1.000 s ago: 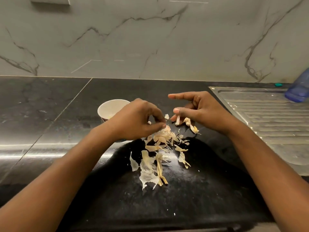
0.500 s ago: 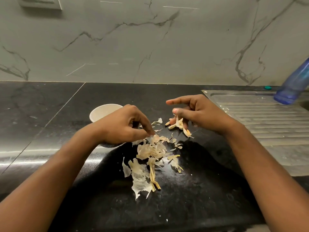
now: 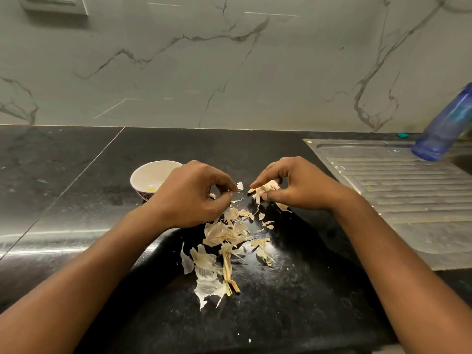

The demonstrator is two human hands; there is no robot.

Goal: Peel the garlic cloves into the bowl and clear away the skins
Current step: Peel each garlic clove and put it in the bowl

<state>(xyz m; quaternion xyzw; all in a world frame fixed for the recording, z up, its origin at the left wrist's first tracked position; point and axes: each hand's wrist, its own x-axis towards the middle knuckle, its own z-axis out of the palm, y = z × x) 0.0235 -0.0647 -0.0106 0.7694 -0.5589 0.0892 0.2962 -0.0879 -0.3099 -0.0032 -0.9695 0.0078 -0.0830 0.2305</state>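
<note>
A pile of dry garlic skins lies on the black counter in front of me. My left hand hovers over the pile's far end and pinches a small flake of skin between thumb and fingertips. My right hand grips a garlic piece with loose skin, fingers curled round it, just right of the left hand. A small white bowl stands behind my left hand, partly hidden by it; something pale yellow lies inside.
A steel sink drainboard fills the right side, with a blue plastic bottle tilted at its far end. A small green cap lies by the marble wall. A switch plate is at top left.
My right index finger, stretched out before, has curled down onto the garlic piece. My left hand has lifted slightly with a flake of skin. The view has tilted down a little.
</note>
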